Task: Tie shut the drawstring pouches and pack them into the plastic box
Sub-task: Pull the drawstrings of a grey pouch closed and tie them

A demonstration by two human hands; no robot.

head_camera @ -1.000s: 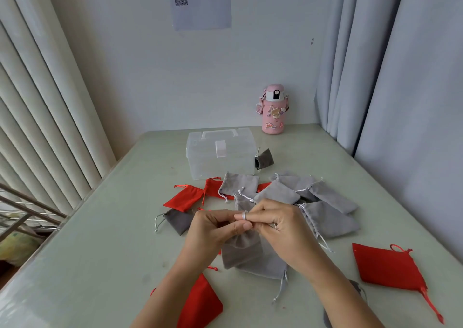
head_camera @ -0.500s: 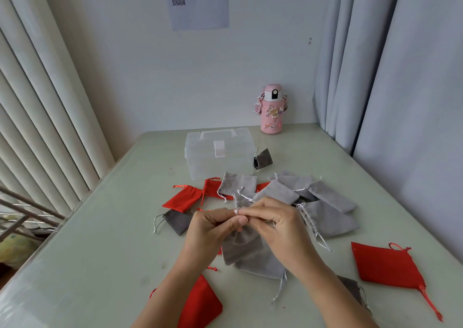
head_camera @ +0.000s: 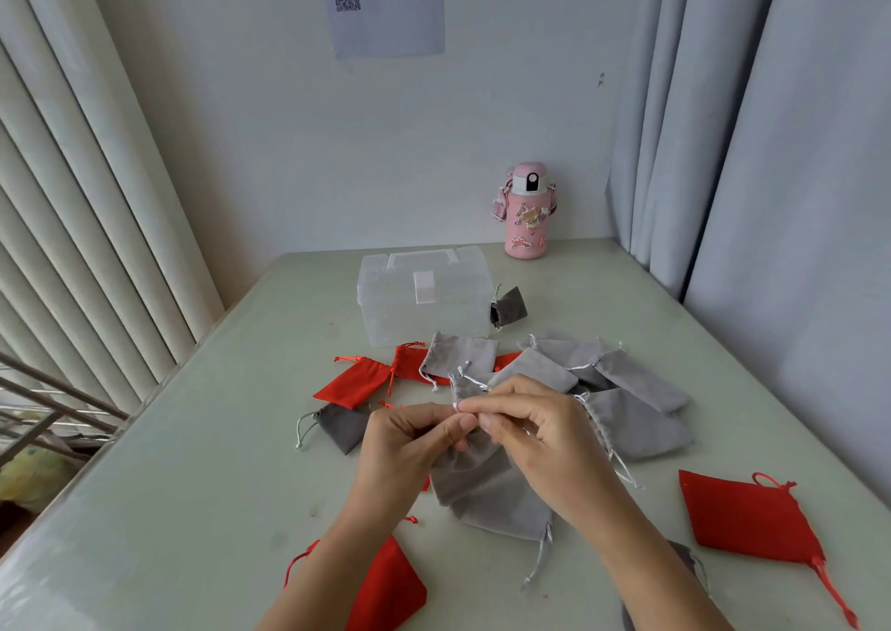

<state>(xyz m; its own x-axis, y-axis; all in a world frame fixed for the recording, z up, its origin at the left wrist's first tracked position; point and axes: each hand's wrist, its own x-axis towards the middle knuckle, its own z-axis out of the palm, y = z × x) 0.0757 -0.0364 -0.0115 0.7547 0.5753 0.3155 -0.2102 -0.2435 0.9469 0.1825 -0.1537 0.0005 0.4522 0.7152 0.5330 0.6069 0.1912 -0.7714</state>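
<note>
Left hand [head_camera: 410,442] and right hand [head_camera: 540,437] meet fingertip to fingertip, pinching silver cord of grey velvet drawstring pouch [head_camera: 470,473], above pale green surface [head_camera: 193,461]. Clear plastic box [head_camera: 424,292] closed, far centre.

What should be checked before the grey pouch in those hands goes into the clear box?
1. Grip: left hand and right hand both pinch the top of the grey pouch: ok.
2. Knot finished: cannot tell, fingers hide it.
3. Lid of the plastic box open: not ok, it is shut.
4. Box upright on the table: ok.
5. Other pouches packed: not ok, red pouches and grey ones lie loose.
</note>
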